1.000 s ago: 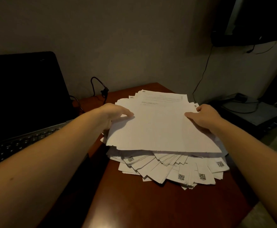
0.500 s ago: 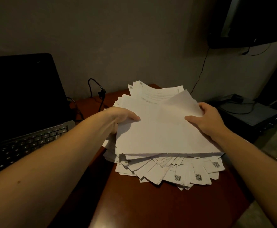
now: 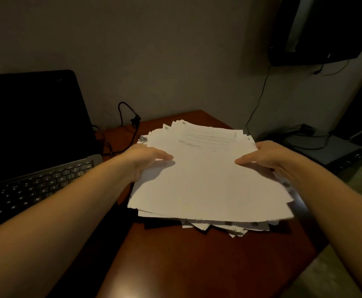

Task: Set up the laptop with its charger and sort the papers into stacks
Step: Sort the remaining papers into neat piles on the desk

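Papers sit on the bench right of the laptop; left hand and right hand each grip a side of the top bundle, thumbs on top; I'd lift level so nothing slides; charger cable loops behind.

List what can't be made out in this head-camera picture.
1. Head view: the fingers of the left hand and right hand go under the papers, which hide them; only the thumbs show on top.
2. The print on the top sheet is too small and blurred to read.
3. The laptop is cut off by the left edge; its screen is dark.
4. The cable runs behind the laptop, so its end is hidden.
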{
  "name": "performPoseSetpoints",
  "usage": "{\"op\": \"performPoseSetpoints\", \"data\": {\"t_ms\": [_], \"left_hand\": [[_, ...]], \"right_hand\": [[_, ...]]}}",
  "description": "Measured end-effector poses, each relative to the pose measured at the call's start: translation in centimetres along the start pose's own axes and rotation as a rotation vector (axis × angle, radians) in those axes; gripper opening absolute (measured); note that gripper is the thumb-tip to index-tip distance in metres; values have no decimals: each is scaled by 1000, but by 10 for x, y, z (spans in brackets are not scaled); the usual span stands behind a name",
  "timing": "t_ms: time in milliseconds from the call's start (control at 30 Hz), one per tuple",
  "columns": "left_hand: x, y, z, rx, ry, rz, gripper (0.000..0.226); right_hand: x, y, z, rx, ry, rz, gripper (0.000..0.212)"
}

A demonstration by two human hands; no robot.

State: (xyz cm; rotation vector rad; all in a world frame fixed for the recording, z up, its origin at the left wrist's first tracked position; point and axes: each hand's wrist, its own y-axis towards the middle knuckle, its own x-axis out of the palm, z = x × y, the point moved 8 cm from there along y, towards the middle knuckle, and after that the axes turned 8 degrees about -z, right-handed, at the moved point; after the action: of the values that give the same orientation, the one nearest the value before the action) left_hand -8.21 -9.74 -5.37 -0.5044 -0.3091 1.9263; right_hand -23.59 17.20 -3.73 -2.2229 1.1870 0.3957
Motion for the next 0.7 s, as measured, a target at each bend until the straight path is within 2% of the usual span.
{"op": "performPoseSetpoints", "data": {"t_ms": [100,233,333,367,500,567,633,700], "left_hand": [[1,-3,5,92,58,53,28],[1,-8,1,110,-14,17,27],[1,-11,-4,129,-51,-6,33],[2,-12,-7,131,-68,-24,33],[7,-16,-14,169,-220,-89,34],[8,-21,-15,194,-296,-123,33],[5,-21,-16,222,-354,-141,35],[-1,-25,-15,255,-365,-124,39]], "right_hand": [[5,-7,-5,-115,104,43,32],[3,-16,-10,-212,-124,183,46],[10,-17,-5,-176,-190,158,41],[11,-18,-3,-166,-163,146,41],[9,-27,2,-168,263,64,30],[3,-32,-1,-211,264,98,30],[-3,-38,-5,-265,246,143,39],[-4,-40,-9,-302,324,138,43]]}}
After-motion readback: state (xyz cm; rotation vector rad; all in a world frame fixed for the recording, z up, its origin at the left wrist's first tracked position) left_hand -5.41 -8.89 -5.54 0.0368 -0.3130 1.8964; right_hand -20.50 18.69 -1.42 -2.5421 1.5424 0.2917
